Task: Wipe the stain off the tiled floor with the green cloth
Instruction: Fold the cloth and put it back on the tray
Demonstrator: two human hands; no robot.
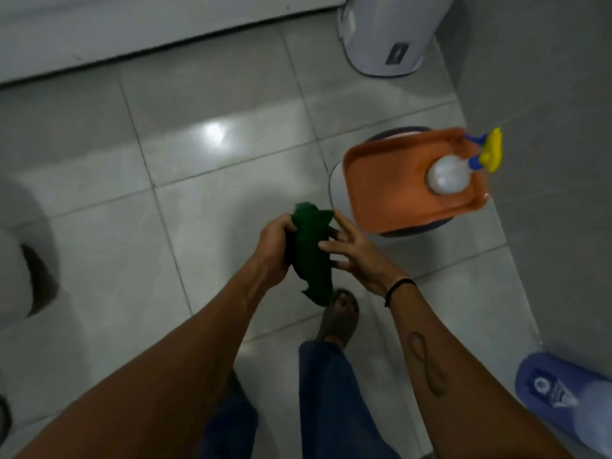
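The green cloth (313,250) hangs crumpled in mid-air above the grey tiled floor (215,200). My left hand (275,246) is closed around its upper left part. My right hand (354,250) touches the cloth's right side with its fingers spread. No stain stands out on the tiles; a bright light reflection lies at the centre left. The view is slightly blurred.
An orange tray (390,193) holding a white spray bottle (450,175) with a yellow and blue trigger rests on a round stool at the right. A white bin (384,38) stands at the top right, a blue bottle (559,395) at the lower right. My sandalled foot (341,318) is below the cloth.
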